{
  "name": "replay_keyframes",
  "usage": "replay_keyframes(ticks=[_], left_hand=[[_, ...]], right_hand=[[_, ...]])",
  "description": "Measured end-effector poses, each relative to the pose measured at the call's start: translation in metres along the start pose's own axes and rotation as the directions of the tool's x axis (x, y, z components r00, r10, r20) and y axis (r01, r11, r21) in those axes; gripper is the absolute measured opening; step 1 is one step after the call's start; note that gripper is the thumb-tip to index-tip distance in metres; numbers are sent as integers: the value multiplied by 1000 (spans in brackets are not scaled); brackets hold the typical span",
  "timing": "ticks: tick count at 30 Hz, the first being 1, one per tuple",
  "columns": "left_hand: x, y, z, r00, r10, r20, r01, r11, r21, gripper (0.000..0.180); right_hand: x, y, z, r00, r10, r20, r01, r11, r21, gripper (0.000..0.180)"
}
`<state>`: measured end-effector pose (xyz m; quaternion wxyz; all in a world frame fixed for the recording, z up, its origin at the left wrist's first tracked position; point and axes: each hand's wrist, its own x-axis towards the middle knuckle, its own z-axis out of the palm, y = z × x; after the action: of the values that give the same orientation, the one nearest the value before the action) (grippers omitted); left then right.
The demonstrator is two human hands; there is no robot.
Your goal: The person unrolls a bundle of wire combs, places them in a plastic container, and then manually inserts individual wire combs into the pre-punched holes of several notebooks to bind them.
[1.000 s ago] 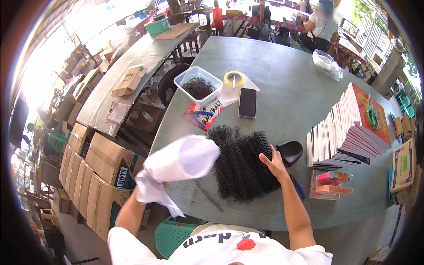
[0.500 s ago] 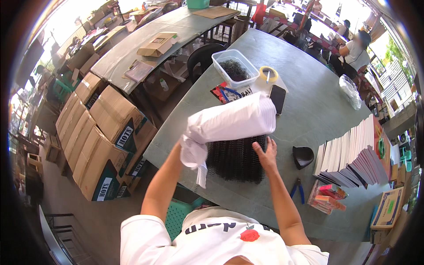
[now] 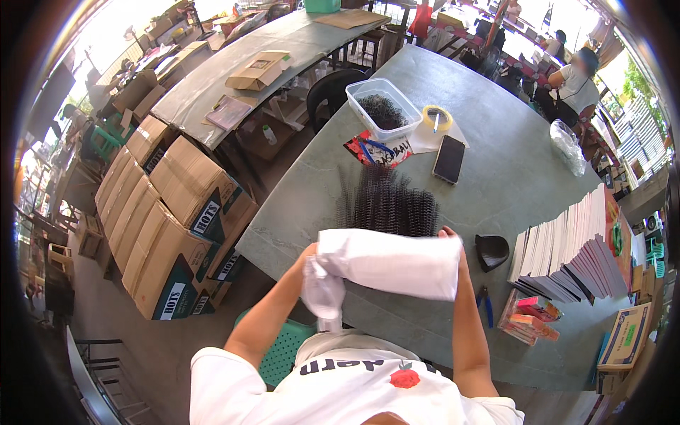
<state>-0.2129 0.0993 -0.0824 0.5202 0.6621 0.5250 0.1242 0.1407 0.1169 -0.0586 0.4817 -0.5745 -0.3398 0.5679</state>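
A long white bundle in a thin plastic bag (image 3: 389, 263) is tilted over the near edge of the table, slightly blurred by motion. Its gathered, crumpled end hangs at the left. My left hand (image 3: 310, 252) grips that end, mostly covered by the plastic. At the other end my right hand (image 3: 448, 234) holds the bundle's far corner; only part of its fingers shows. Just beyond the bundle lie many black spiral binding coils (image 3: 389, 205) side by side on the grey-green table (image 3: 297, 205). Their near ends are hidden under the bundle.
Farther back are a clear tub (image 3: 397, 131) of black coils, a tape roll (image 3: 436, 119), a phone (image 3: 449, 159) and blue-handled pliers (image 3: 375, 150). To the right are a black holder (image 3: 491, 251), more pliers (image 3: 485, 304) and stacked booklets (image 3: 567, 255). Cartons (image 3: 156, 248) stand at left.
The bundle has come down toward my body, uncovering the far part of the coils. My right hand has left the coils and taken the bundle's right end.
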Motion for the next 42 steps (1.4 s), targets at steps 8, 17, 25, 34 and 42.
replay_keyframes(ticks=[8,17,25,34,42], left_hand=[[-12,-42,-39,980,201,-9,-201,980,-4,27],[-76,-65,-50,983,-84,-162,-30,800,-599,27],[-89,-72,-52,969,-178,-173,-22,634,-773,28],[-90,-70,-83,966,-223,-132,19,570,-821,31],[-89,46,-120,971,-105,-215,3,905,-426,40]], right_hand=[[0,-20,13,993,-119,17,112,867,-485,54],[-9,10,-20,941,-339,-7,290,816,-499,24],[-35,0,-41,964,-250,90,248,724,-644,24],[-43,-21,-41,994,-110,26,107,842,-528,38],[-111,-109,-8,947,-239,215,301,892,-338,62]])
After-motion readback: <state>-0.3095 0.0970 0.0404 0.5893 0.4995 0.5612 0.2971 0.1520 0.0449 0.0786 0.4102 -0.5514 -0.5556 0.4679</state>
